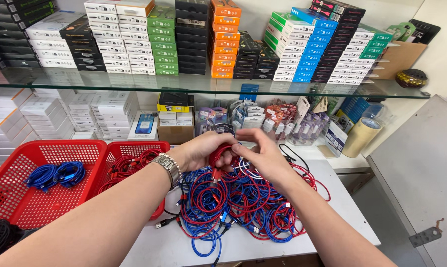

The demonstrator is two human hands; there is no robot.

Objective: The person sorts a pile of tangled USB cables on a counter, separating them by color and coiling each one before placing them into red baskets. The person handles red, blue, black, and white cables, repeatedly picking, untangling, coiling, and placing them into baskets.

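Observation:
My left hand (202, 150) is closed around a coiled red cable (220, 155), held just above a tangled pile of red and blue cables (238, 202) on the white table (332, 198). My right hand (263, 155) touches the same red coil from the right, fingers pinching its strands. A metal watch band (166, 165) sits on my left wrist. Both forearms reach in from the bottom of the view.
Two red plastic baskets stand at the left: one (16, 163) holds blue cable coils (55, 175), the other (134, 147) holds red coils. A glass shelf (208, 86) with stacked boxes runs above. A tape roll (360, 136) stands at the right; black cables (1, 237) lie bottom left.

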